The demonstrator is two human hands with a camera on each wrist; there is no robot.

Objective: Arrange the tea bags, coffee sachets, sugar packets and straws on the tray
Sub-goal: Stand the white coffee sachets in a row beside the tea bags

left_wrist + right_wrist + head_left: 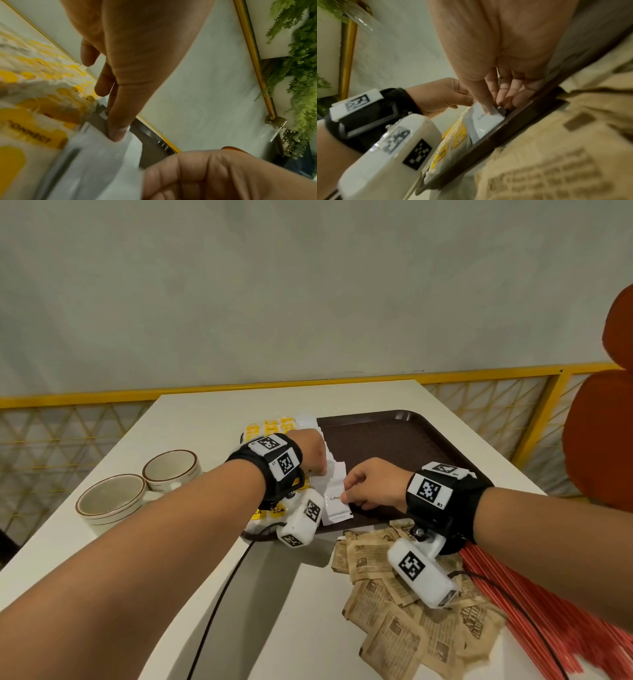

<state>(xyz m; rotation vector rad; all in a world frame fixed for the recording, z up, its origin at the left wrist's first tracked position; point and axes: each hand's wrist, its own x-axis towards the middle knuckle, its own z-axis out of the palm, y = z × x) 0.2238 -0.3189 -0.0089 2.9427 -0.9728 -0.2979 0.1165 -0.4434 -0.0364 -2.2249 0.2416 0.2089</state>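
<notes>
A brown tray (394,440) lies on the white table. Yellow-and-white tea bags (270,426) fill its left end, and a row of white coffee sachets (334,484) overlaps beside them. My left hand (320,470) pinches the sachet row from above, its thumb (118,132) pressing a white sachet (96,155). My right hand (346,494) pinches the nearest coffee sachet (484,120) between thumb and fingers at the tray's front rim (488,146). Brown sugar packets (394,594) lie loose on the table in front of the tray. Red straws (548,611) are heaped at the front right.
Two cream cups (109,501) (171,467) stand on the table to the left. A black cable (219,604) runs from my left wrist across the table. A yellow railing (102,398) backs the table and an orange chair (603,433) stands to the right.
</notes>
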